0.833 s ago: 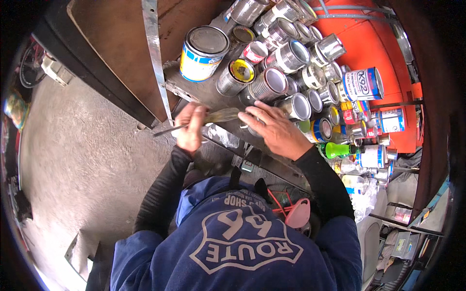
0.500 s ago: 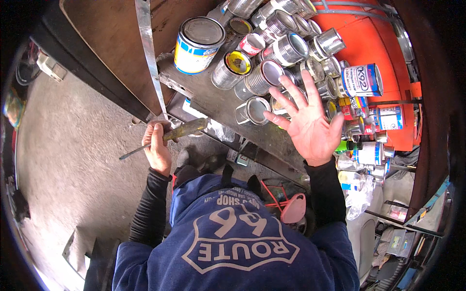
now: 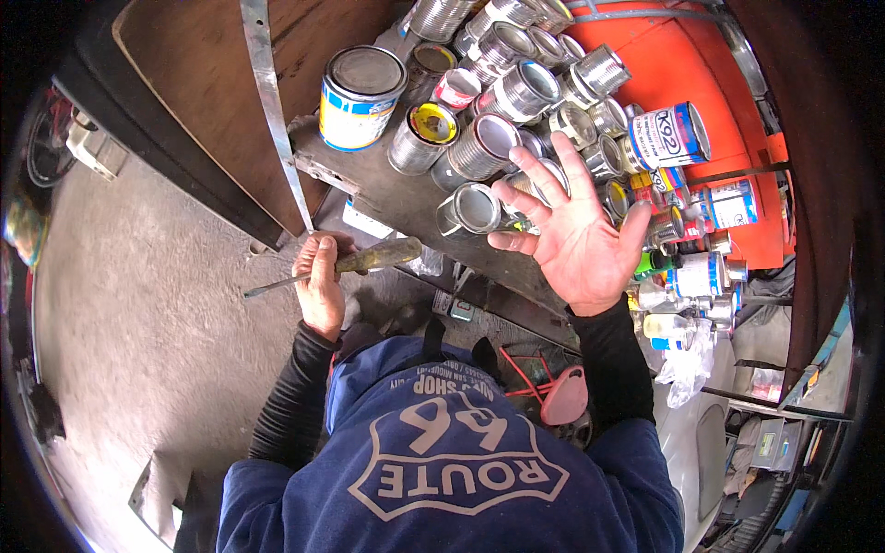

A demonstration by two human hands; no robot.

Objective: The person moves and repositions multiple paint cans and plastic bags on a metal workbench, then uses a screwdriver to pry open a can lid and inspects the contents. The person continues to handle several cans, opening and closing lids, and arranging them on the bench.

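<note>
A screwdriver [image 3: 380, 255] with a worn, yellowish handle lies across my left hand [image 3: 322, 286], gripped between thumb and fingers. Its thin shaft points to the lower left and its handle to the right. My right hand [image 3: 584, 241] is raised with the palm showing and the fingers spread, holding nothing. Behind that hand many metal cans crowd a dark bench [image 3: 369, 180]. Nearest its fingers are an open can with grey contents [image 3: 472, 210] and a larger ribbed can [image 3: 484, 147]. A can with yellow paint inside [image 3: 433, 123] stands farther left.
A large closed paint can [image 3: 362, 97] stands at the bench's left end, beside a long metal strip [image 3: 267, 101]. An orange panel [image 3: 682, 74] rises behind the cans. A pink seat-like object [image 3: 564, 396] sits low on the right, and a plastic bag [image 3: 690, 373] hangs near it.
My left hand has shifted slightly right with the screwdriver, which is still gripped. My right hand stays open, its fingers a little more bent. The bench and cans appear slightly farther left.
</note>
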